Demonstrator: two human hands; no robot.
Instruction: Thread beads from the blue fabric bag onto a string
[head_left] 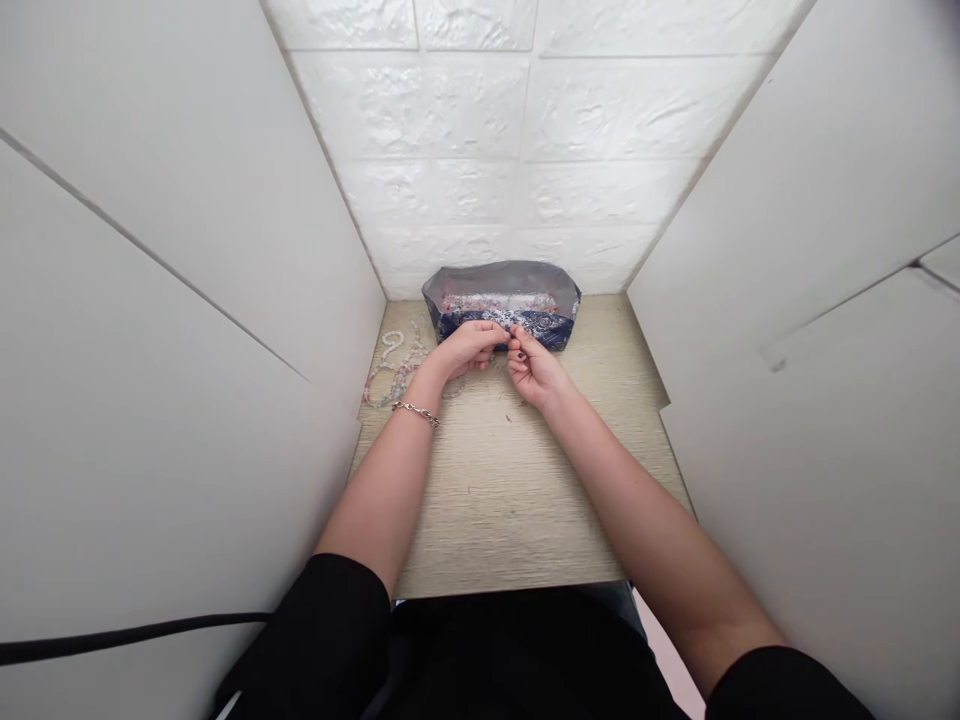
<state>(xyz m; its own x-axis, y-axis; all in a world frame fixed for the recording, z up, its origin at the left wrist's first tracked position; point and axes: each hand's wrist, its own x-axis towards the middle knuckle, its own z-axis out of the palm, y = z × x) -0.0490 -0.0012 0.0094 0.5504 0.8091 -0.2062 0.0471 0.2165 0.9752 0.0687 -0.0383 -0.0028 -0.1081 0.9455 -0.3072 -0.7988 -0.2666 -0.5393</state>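
Note:
My left hand (466, 348) and my right hand (531, 368) meet just in front of a low blue patterned bag (501, 300) with a silvery lining, which holds small beads. Both hands are closed in a pinch, fingertips touching each other at the bag's front edge. What they pinch is too small to name; it looks like a bead or a thread. A chain bracelet (417, 411) circles my left wrist. The bag stands at the back of the wooden desk (495, 490), against the wall.
A string of pale beads (394, 365) lies coiled on the desk at the left, beside my left hand. White panels (187, 300) close in the desk on both sides. A white textured wall (510, 140) stands behind. A black cable (127, 632) runs at lower left.

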